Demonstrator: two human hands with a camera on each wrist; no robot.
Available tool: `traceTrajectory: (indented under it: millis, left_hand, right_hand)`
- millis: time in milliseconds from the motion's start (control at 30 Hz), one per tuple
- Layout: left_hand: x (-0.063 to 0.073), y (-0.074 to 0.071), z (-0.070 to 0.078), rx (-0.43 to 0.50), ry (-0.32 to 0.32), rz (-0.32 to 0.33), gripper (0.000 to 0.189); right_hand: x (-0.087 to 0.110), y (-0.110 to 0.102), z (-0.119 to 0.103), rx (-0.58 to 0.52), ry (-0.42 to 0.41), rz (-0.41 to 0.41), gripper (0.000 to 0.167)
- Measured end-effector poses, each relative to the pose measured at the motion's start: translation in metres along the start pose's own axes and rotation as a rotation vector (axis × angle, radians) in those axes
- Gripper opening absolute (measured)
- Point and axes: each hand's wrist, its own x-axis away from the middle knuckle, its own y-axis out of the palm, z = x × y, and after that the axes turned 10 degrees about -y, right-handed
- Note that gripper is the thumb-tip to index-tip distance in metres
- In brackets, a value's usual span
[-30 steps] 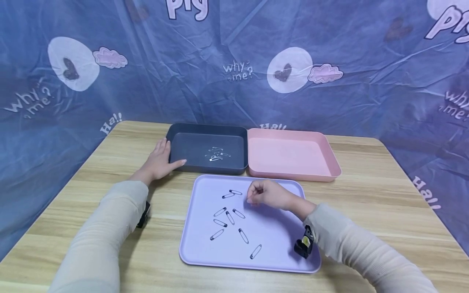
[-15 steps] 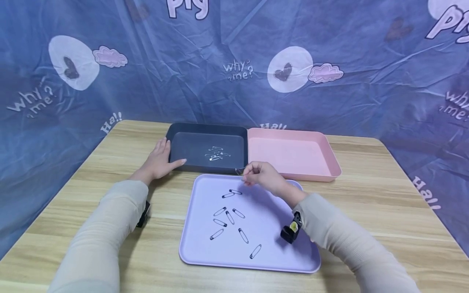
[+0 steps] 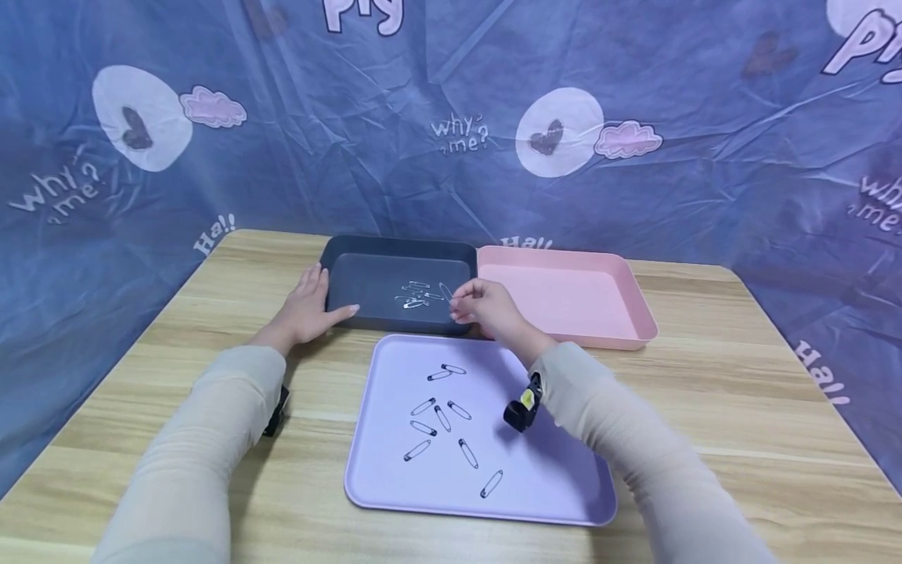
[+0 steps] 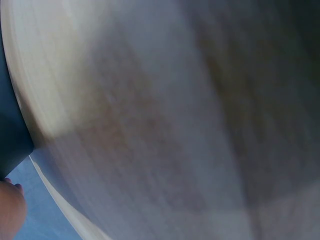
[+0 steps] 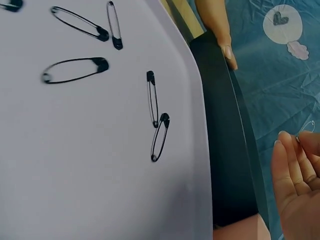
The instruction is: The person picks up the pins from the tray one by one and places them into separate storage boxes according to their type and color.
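Observation:
In the head view my right hand [image 3: 495, 310] pinches a safety pin [image 3: 445, 291] between thumb and fingertips, over the right part of the dark grey tray [image 3: 366, 274]. The right wrist view shows this pin [image 5: 311, 126] standing out past the fingertips. A small cluster of silver safety pins [image 3: 416, 295] lies in the dark tray close by. My left hand [image 3: 303, 313] rests at that tray's left side, fingers along the outer wall and thumb over the front rim. Several safety pins with black heads [image 3: 441, 418] lie scattered on the lilac tray [image 3: 535, 486] nearer to me.
A pink tray [image 3: 564, 298] stands against the right side of the dark one. All three trays are on a wooden table [image 3: 719, 376]. A blue printed cloth [image 3: 366, 157] hangs behind it. The left wrist view is mostly blurred table top.
My right hand has moved from above the lilac tray forward and left to over the dark tray, carrying the safety pin. My left hand has stayed in place.

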Motion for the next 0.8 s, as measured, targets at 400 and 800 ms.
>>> traceTrajectory:
  millis: [400, 800]
  left_hand:
    - [-0.002, 0.0, -0.001, 0.002, -0.005, 0.005, 0.099]
    - [-0.005, 0.001, -0.001, -0.002, -0.006, 0.002, 0.1]
  right_hand:
    - [-0.039, 0.018, 0.012, 0.02, 0.09, 0.101, 0.003]
    - [-0.065, 0.033, 0.023, 0.062, 0.209, 0.241, 0.01]
